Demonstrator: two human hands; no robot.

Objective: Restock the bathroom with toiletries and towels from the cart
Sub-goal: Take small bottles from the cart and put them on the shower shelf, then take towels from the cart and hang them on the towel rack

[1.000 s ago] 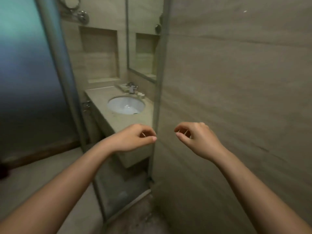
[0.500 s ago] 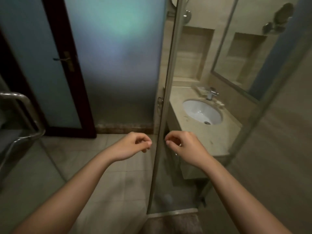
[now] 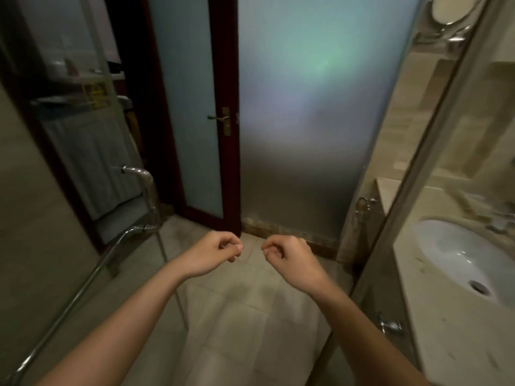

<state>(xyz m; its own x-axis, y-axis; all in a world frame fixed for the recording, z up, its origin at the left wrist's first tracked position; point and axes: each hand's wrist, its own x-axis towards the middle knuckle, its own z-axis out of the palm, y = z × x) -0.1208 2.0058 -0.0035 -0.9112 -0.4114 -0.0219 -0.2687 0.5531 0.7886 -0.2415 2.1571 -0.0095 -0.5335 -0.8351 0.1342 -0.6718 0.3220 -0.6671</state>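
I see a beige tiled floor (image 3: 245, 324) below me. At right, a pale stone worktop (image 3: 451, 344) carries a white oval basin (image 3: 457, 257) sunk into it, with a blurred tap (image 3: 497, 224) just behind.

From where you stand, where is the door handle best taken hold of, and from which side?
Take the door handle by its lever bar, not the brass plate. The bar lies level and points left from the plate, so come from above and in front, with the grip wrapped over its free left end.
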